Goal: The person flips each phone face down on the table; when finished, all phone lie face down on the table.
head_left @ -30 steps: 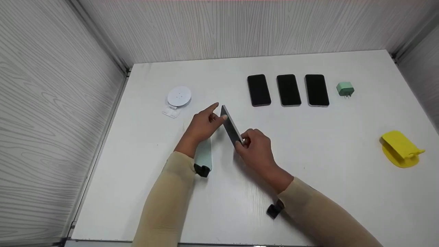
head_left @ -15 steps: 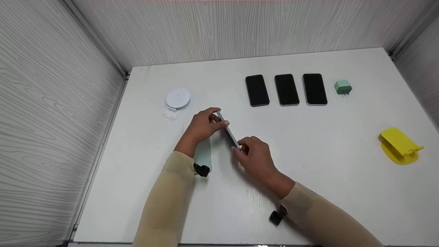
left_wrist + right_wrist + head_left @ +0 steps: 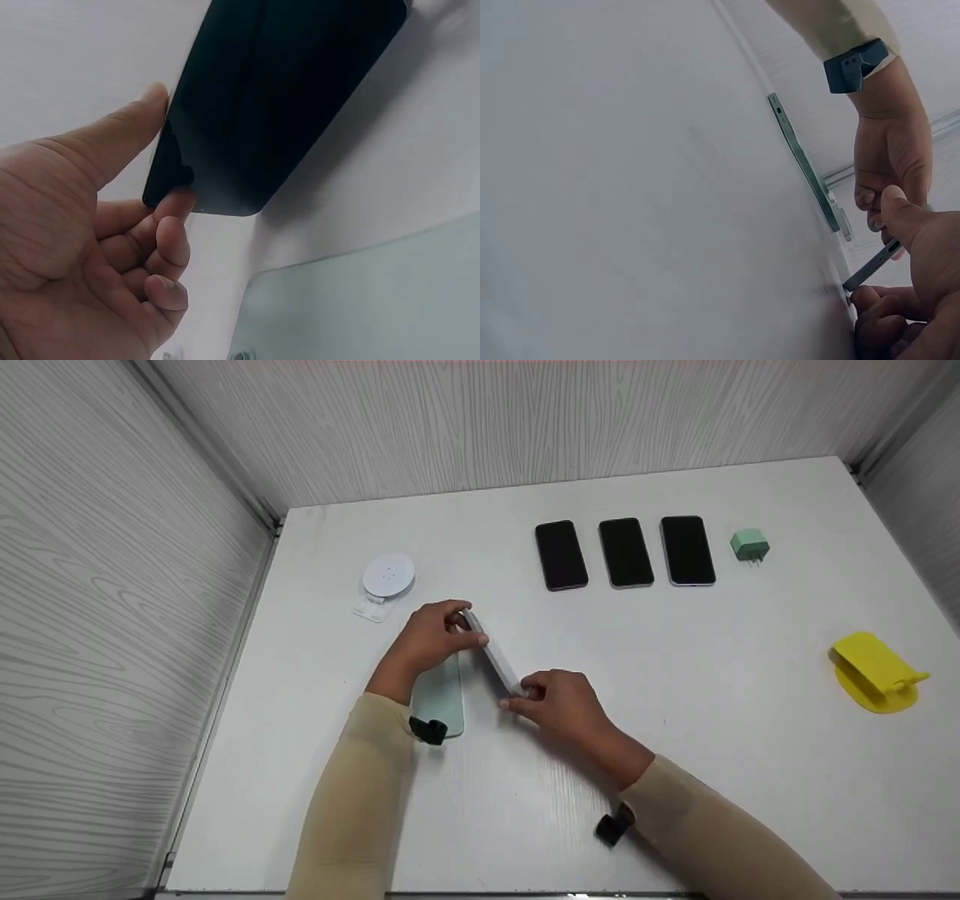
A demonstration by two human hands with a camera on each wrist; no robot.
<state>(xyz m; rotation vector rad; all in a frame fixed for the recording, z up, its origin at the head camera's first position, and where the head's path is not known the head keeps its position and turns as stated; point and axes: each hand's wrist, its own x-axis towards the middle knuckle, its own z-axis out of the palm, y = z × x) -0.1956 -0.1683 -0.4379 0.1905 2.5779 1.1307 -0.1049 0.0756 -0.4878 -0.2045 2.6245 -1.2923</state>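
A: Where's the phone (image 3: pixel 493 656)?
B: Tilted on its long edge, low over the white surface (image 3: pixel 675 682), near its middle, held at both ends.

A: How does each hand hold it?
B: The left hand (image 3: pixel 431 639) pinches the far end between thumb and fingers. The right hand (image 3: pixel 559 706) pinches the near end, fingers curled.

A: Anything beside it?
B: A pale green case (image 3: pixel 439 701) lies flat just under the left wrist.

A: Further out?
B: A white round stand (image 3: pixel 388 576) behind the left hand; three dark phones (image 3: pixel 624 552) in a row, a green plug (image 3: pixel 750 544) beside them, and a yellow stand (image 3: pixel 874 672) far right.
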